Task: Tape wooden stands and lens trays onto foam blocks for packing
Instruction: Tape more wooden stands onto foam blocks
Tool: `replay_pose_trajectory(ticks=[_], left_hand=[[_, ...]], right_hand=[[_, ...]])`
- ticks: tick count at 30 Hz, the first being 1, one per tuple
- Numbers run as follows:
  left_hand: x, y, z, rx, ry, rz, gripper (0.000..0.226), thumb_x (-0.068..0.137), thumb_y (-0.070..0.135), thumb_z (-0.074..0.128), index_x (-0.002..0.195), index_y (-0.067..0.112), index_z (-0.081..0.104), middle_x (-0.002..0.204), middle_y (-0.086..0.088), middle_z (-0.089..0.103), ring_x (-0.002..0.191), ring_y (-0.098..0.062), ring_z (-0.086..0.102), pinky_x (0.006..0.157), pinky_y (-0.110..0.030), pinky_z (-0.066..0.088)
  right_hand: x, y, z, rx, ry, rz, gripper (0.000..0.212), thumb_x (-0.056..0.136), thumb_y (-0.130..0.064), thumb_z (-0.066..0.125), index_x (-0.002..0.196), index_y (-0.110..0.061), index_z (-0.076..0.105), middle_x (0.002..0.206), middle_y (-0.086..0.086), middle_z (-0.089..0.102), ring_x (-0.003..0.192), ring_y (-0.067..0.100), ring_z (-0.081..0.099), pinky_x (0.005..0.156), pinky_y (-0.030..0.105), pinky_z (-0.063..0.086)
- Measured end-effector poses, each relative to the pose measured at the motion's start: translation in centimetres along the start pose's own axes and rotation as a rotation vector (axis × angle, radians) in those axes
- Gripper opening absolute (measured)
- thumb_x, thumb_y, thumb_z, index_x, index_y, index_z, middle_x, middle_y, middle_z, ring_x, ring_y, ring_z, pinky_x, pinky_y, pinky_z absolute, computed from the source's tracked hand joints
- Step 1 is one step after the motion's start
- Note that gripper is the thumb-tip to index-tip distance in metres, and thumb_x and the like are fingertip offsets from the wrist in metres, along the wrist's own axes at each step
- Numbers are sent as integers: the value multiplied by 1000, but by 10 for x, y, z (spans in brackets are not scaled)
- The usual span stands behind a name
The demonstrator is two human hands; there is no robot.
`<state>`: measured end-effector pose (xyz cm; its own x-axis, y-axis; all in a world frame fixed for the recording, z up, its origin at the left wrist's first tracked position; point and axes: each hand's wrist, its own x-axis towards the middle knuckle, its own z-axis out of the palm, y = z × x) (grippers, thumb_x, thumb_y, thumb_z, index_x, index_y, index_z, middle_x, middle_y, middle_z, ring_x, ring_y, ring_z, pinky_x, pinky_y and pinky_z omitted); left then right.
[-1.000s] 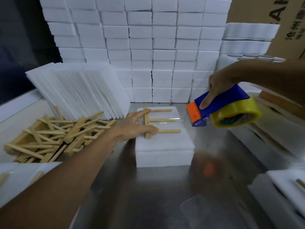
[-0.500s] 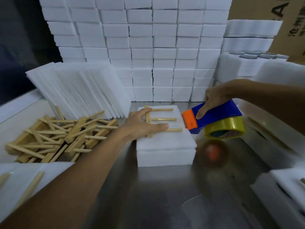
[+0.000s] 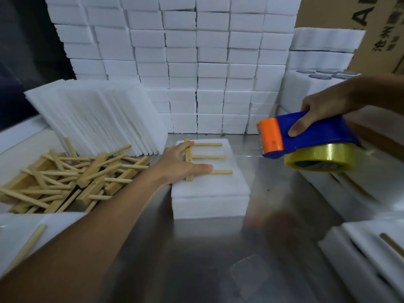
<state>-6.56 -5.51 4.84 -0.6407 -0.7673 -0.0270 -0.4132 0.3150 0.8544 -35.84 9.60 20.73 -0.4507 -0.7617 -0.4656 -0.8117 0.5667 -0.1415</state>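
Observation:
A wooden stand point(image 3: 206, 157) with three pegs lies flat on a white foam block point(image 3: 209, 193) in the middle of the steel table. My left hand point(image 3: 179, 166) presses the stand down with straight fingers over its crossbar and near peg. My right hand point(image 3: 321, 112) grips a blue and orange tape dispenser point(image 3: 306, 136) carrying a yellowish tape roll point(image 3: 319, 157). The dispenser hovers right of the block, and a thin strip of clear tape runs from it toward the block's right edge.
A pile of loose wooden stands point(image 3: 72, 173) lies at the left. Thin foam sheets point(image 3: 98, 114) lean behind it. A wall of foam blocks point(image 3: 196, 62) fills the back. Foam blocks with lens trays point(image 3: 323, 74) and taped stands point(image 3: 371, 248) sit at the right.
My right hand drew the tape dispenser away from the block, to the right and upward. My left hand stayed pressing the stand on the foam.

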Motion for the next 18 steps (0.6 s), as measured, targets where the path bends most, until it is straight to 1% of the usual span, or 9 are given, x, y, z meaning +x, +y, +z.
replay_pose_trajectory(ticks=[3,5,6,8,9,12,14,16,18], left_hand=[[-1,0,0,-18,4,6,97,62,53,86,146,40,40,155,9,28,138,-15,35,95,-23,32],[-2,0,0,-18,-2,5,97,62,53,86,147,41,40,155,9,29,139,-15,35,94,-23,32],[-2,0,0,-19,-2,5,97,62,53,86,147,41,40,155,9,29,139,-15,34,94,-24,32],[-2,-1,0,-18,3,2,96,62,54,86,146,41,40,155,8,28,139,-15,34,94,-24,32],[-2,0,-1,-10,4,2,96,62,54,86,146,42,40,155,8,28,139,-16,34,94,-24,32],[-2,0,-1,6,9,-9,95,62,56,85,145,44,41,155,7,27,138,-17,35,93,-24,32],[-3,1,-1,11,12,-9,95,62,57,85,145,44,41,155,7,28,138,-17,35,92,-24,32],[-5,1,-1,9,13,-12,95,62,57,85,145,45,40,155,8,29,137,-16,36,91,-23,32],[-6,1,-1,13,23,-10,96,61,58,85,145,45,40,154,8,30,129,-13,40,87,-20,33]], right_hand=[[-10,-2,-1,-13,-53,-8,81,47,-64,92,103,-8,72,92,10,78,81,28,76,62,33,59],[-15,-3,0,7,-63,4,72,54,-57,85,105,-8,71,93,11,78,82,28,76,64,34,59],[-17,-3,1,14,-77,7,71,55,-56,82,105,-8,71,94,11,78,83,28,76,65,35,59],[-20,0,4,20,-101,14,75,55,-58,89,107,-8,70,96,11,77,85,28,76,68,35,59],[-21,1,5,24,-113,19,81,51,-61,92,108,-8,70,97,12,77,86,29,75,68,35,59],[-21,-1,7,-6,-137,29,89,40,-65,86,107,-8,71,96,11,77,86,29,75,67,34,59],[-21,-7,10,-49,-114,45,88,42,-68,87,105,-9,71,92,10,78,82,27,76,65,33,59],[-18,-13,15,-92,-69,70,83,48,-70,86,103,-10,70,86,6,78,77,24,76,62,31,58],[-15,-23,20,-122,-43,76,77,49,-66,80,102,-11,68,82,4,78,74,22,76,62,32,58]])
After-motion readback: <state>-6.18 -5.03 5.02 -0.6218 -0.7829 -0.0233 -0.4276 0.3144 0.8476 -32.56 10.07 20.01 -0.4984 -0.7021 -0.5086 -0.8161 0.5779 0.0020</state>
